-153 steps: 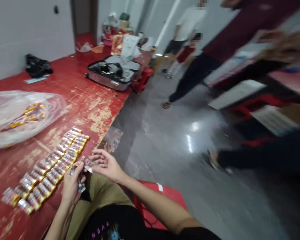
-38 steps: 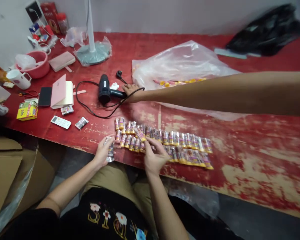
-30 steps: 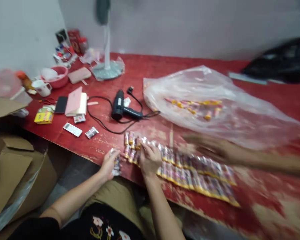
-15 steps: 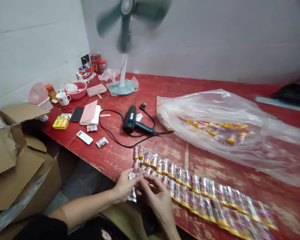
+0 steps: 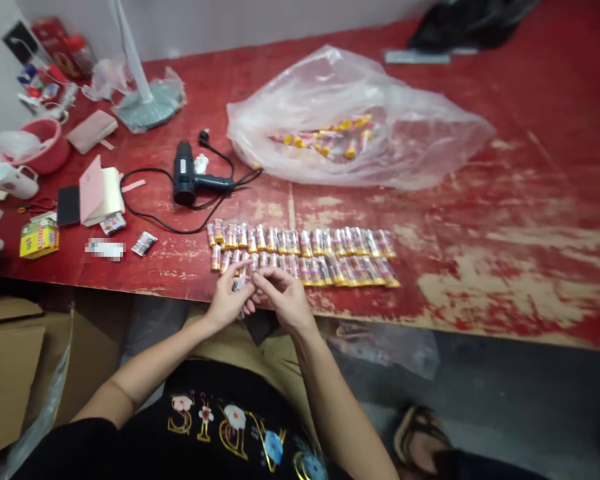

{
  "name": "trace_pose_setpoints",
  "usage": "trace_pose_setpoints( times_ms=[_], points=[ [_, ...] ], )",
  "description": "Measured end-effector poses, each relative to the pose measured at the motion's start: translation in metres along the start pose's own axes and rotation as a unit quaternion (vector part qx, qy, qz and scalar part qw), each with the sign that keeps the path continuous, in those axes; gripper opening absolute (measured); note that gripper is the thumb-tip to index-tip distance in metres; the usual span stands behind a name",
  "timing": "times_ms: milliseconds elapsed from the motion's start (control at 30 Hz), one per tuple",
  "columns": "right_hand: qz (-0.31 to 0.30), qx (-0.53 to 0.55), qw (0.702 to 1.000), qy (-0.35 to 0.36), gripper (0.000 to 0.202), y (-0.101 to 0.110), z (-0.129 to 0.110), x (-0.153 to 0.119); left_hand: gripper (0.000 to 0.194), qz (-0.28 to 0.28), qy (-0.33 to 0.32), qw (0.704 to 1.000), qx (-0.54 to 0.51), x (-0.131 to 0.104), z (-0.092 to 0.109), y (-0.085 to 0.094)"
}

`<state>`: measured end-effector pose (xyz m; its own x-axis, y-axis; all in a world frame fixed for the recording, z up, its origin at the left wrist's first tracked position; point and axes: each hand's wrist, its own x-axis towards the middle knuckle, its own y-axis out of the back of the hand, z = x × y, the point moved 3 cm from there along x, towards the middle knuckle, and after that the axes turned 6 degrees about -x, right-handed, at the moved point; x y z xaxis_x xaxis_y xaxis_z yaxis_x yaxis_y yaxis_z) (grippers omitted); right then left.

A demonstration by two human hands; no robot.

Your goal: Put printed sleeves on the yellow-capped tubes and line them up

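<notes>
Close to the table's front edge, my left hand (image 5: 226,300) is closed round a small silver packet (image 5: 239,285), mostly hidden by the fingers. My right hand (image 5: 289,299) meets it with thumb and fingertips in a pinch. What that pinch holds, if anything, is too small and blurred to name. Just behind both hands lie two rows of small clear-wrapped tubes (image 5: 353,270) with yellow ends, side by side on the red table (image 5: 480,200).
A large clear plastic bag (image 5: 420,150) of similar yellow-ended tubes lies behind the rows. Left of it rests a heat gun (image 5: 184,177) with a looped cord. Farther left are a foil packet (image 5: 144,244), an open notebook (image 5: 111,193), a yellow box (image 5: 39,239) and a mug (image 5: 13,180).
The view has swung down and to the right, bringing my lap and more of the table into sight. Both hands stay together, the packet still in my left.
</notes>
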<state>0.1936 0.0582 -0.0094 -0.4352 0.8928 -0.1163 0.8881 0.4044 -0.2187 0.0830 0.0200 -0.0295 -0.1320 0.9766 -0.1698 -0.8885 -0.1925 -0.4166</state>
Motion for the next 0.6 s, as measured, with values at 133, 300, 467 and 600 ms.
trace_pose_setpoints(
  times_ms=[133, 300, 467, 600],
  points=[
    [0.015, 0.083, 0.996, -0.026, 0.035, 0.01, -0.001, -0.003, 0.082, -0.043, -0.008, 0.998, 0.038, 0.004, 0.005, -0.008],
    [0.049, 0.064, 0.996, 0.025, 0.032, 0.022, -0.002, -0.003, 0.077, -0.039, -0.016, 0.996, 0.074, 0.012, 0.007, -0.014],
    [0.148, -0.018, 0.979, 0.136, 0.033, 0.04, -0.013, 0.006, 0.062, -0.042, -0.026, 0.997, 0.062, 0.022, 0.009, -0.013],
    [0.092, -0.097, 0.978, 0.158, 0.033, 0.044, -0.025, 0.012, 0.047, -0.011, -0.073, 0.993, 0.088, 0.031, 0.017, -0.017]
  ],
)
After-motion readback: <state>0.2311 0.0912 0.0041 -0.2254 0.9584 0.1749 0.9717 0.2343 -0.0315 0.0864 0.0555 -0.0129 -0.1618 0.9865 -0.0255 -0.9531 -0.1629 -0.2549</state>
